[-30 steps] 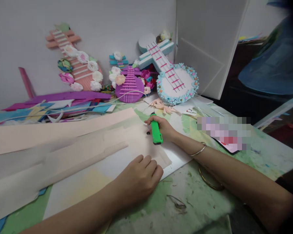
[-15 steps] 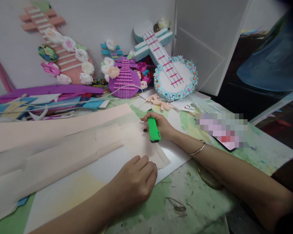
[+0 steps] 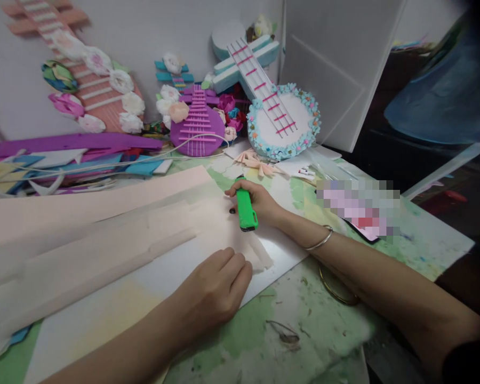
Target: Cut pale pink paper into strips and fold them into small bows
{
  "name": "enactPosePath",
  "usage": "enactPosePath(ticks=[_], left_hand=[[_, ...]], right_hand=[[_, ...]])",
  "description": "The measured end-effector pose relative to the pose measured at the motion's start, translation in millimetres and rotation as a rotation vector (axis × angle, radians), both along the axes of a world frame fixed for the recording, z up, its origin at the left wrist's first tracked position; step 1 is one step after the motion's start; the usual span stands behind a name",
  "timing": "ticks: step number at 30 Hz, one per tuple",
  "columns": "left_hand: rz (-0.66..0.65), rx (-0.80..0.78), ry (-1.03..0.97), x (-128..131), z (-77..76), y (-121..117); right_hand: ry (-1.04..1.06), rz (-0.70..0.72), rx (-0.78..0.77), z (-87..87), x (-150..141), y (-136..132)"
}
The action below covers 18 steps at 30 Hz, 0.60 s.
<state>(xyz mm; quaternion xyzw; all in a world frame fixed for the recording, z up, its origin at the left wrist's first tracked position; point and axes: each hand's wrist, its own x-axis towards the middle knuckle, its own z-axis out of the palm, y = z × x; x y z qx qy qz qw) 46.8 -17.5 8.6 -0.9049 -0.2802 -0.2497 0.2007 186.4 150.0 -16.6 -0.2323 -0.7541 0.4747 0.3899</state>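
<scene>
My right hand [image 3: 260, 201] is closed round a bright green utility knife [image 3: 246, 209], held at a slant over the right end of a long peach paper strip [image 3: 112, 261]. Whether a blade is out, I cannot see. Closer to me, my left hand [image 3: 220, 282] is curled with its knuckles up, resting at the strip's near edge. Its fingertips are hidden beneath it, so what they grip cannot be made out. Under the strip lies a white sheet [image 3: 104, 325] with a yellowish patch.
Craft lutes in pink, purple [image 3: 198, 133] and pale blue [image 3: 282, 120] lean along the wall. Coloured foam scraps [image 3: 64, 160] are heaped at the back left. A phone-like thing, partly blurred out [image 3: 356, 213], lies right on the green-stained table [image 3: 324, 341]. A dry leaf [image 3: 288, 336] lies in front.
The whole view has shifted slightly, so everything sits a little further left and up. Both hands keep the same pose, and the green knife stays in my right hand.
</scene>
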Motion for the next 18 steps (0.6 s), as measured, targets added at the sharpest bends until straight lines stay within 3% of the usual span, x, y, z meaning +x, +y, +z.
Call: enactPosePath(ticks=[7,14,18], left_hand=[[0.023,-0.096,0.014,-0.5,-6.0,1.7],[0.006,-0.084,-0.035,-4.6,-4.1,3.0],[0.002,-0.056,-0.039,-4.8,-3.2,3.4]], right_hand=[[-0.013,-0.010,0.033,1.1,-0.1,-0.7],[-0.071,-0.025,0.122,4.4,0.8,-2.1],[-0.084,-0.011,0.094,5.5,0.9,-4.4]])
